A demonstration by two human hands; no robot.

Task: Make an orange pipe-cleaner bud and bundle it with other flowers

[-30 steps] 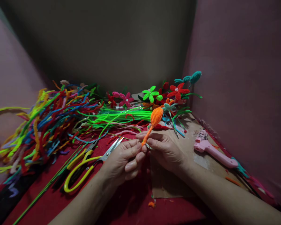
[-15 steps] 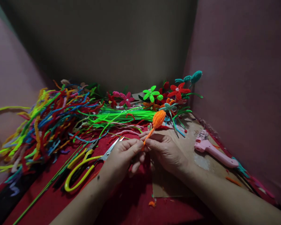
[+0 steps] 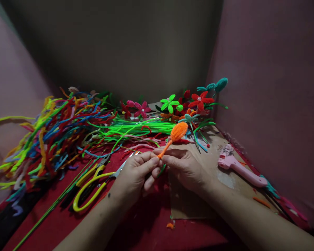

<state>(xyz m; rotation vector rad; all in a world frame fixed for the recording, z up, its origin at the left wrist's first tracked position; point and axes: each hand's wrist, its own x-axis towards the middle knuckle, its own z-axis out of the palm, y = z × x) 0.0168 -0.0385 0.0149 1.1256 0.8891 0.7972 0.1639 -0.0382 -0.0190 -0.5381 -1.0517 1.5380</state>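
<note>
An orange pipe-cleaner flower bud (image 3: 179, 132) on a short twisted orange stem tilts up to the right between my hands. My left hand (image 3: 140, 169) pinches the lower end of the stem between thumb and fingers. From the other side, the thumb and fingers of my right hand (image 3: 184, 166) close on the same stem end. A bit of green shows just below the fingertips; what it belongs to is mostly hidden. Beside my left wrist lie yellow-handled scissors (image 3: 90, 193), their blades partly covered by the hand, and yellow-and-black pliers (image 3: 94, 171).
A heap of multicoloured pipe cleaners (image 3: 54, 139) fills the left. Behind my hands lies a bundle of green pipe cleaners (image 3: 143, 127); finished flowers (image 3: 200, 101) stand at the back. A pink glue gun (image 3: 240, 170) rests on cardboard (image 3: 193, 205) at right, over red cloth (image 3: 143, 226).
The orange bud has turned and leans further to the right, its stem lying lower. Both hands stay in nearly the same place, still gripping the stem.
</note>
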